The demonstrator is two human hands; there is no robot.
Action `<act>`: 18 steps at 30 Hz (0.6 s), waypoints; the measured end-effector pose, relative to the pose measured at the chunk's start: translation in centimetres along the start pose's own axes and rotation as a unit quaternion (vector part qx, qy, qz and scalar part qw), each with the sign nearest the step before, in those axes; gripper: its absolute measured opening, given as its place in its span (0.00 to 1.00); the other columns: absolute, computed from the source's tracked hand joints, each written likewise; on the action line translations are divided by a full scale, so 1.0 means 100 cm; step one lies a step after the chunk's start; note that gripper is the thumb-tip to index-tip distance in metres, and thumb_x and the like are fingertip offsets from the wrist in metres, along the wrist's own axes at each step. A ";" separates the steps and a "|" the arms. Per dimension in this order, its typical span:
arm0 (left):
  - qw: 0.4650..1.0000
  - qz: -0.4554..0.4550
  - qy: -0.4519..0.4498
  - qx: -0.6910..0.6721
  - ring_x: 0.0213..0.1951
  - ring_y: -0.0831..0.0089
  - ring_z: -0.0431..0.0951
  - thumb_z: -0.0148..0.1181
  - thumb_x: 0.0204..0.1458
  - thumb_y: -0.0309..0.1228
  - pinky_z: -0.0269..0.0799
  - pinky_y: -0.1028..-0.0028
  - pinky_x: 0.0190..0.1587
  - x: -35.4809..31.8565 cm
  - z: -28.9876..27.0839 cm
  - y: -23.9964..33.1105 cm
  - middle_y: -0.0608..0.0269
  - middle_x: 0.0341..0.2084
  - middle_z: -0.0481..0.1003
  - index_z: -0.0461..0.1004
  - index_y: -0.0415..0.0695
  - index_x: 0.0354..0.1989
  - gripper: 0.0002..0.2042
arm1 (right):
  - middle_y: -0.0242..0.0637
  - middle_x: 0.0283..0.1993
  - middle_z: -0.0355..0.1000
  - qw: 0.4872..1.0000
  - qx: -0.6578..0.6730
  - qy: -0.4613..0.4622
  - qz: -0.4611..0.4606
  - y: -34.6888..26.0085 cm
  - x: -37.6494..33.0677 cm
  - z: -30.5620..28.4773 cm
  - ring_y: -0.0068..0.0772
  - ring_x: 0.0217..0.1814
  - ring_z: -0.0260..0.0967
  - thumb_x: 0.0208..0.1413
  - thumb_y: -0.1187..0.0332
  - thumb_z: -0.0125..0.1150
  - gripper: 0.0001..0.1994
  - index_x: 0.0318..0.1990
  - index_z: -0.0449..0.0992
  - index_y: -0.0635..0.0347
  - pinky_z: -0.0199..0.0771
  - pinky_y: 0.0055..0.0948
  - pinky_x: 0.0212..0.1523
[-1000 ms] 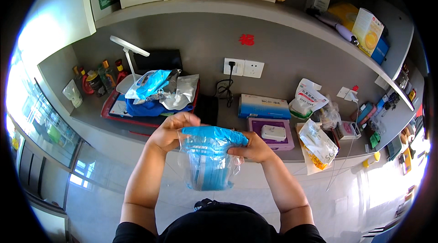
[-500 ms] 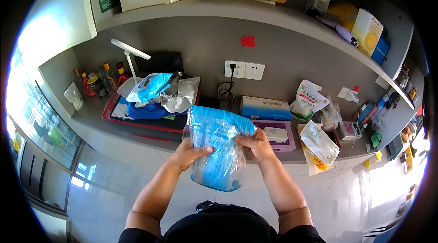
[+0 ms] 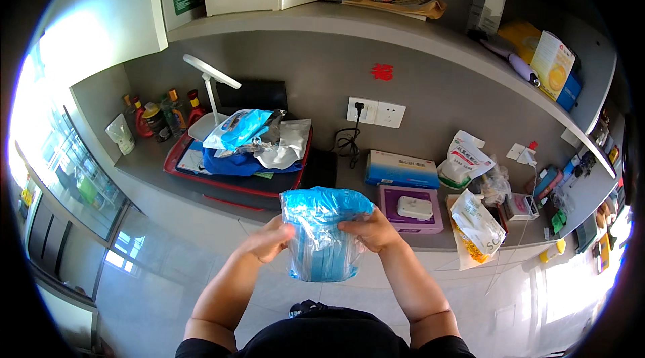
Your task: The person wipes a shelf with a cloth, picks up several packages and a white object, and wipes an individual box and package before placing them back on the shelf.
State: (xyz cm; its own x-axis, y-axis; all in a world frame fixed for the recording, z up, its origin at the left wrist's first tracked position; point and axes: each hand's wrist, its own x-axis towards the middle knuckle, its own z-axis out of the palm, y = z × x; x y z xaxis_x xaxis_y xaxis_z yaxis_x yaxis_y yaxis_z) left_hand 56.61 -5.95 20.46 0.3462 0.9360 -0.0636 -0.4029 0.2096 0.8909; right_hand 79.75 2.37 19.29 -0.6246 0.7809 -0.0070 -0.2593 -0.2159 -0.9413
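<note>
A clear plastic packet with blue folded contents (image 3: 324,237) is held in front of me, above the floor and just short of the counter's front edge. Its plastic is crinkled and shiny, and the top is solid blue. My right hand (image 3: 375,229) grips the right side, thumb across the front and fingers behind. At the left side, my left hand (image 3: 267,240) is closed around the edge, its thumb a little blurred. The fingers behind the packet are mostly hidden. What the blue contents are I cannot make out.
On the counter (image 3: 316,207), a black and red case (image 3: 252,187) bears several packets and a white desk lamp (image 3: 211,70). Rightward stand a blue box (image 3: 402,171), a purple box (image 3: 403,224) with a white case, and plastic bags (image 3: 463,158). A shelf (image 3: 322,17) overhangs them.
The packet's upper part has folded down, so it looks shorter and bunched at the top. My left hand has shifted slightly along its edge. The view has shifted a little.
</note>
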 end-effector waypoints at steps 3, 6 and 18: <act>0.994 0.029 0.078 0.064 0.49 0.67 0.73 0.71 0.44 0.35 0.67 0.65 0.53 0.000 0.014 -0.003 0.56 0.47 0.74 0.68 0.37 0.53 0.29 | 0.39 0.46 0.74 0.997 -0.067 0.012 0.020 -0.005 -0.001 0.007 0.33 0.49 0.71 0.47 0.81 0.65 0.20 0.50 0.72 0.64 0.71 0.34 0.52; 0.991 0.063 0.119 0.029 0.44 0.67 0.77 0.67 0.47 0.29 0.69 0.66 0.51 -0.003 0.008 -0.004 0.57 0.41 0.77 0.74 0.37 0.47 0.18 | 0.37 0.44 0.74 0.997 0.048 -0.066 -0.011 -0.010 -0.004 0.015 0.32 0.47 0.71 0.47 0.73 0.69 0.21 0.49 0.71 0.64 0.72 0.31 0.49; 0.981 0.126 0.002 -0.146 0.45 0.62 0.78 0.65 0.49 0.29 0.76 0.62 0.48 -0.016 -0.020 0.004 0.51 0.46 0.75 0.66 0.35 0.54 0.24 | 0.38 0.49 0.73 0.977 0.142 -0.158 0.000 -0.006 0.007 0.052 0.32 0.51 0.71 0.50 0.70 0.67 0.22 0.53 0.70 0.61 0.69 0.35 0.53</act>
State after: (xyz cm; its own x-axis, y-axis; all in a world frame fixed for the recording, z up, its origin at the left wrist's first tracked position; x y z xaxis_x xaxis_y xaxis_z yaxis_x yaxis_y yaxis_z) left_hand 54.18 -6.79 20.05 0.2014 0.9695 0.1397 -0.7010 0.0431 0.7119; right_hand 75.65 -0.04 21.58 -0.8088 0.5712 0.1399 -0.4258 -0.4047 -0.8092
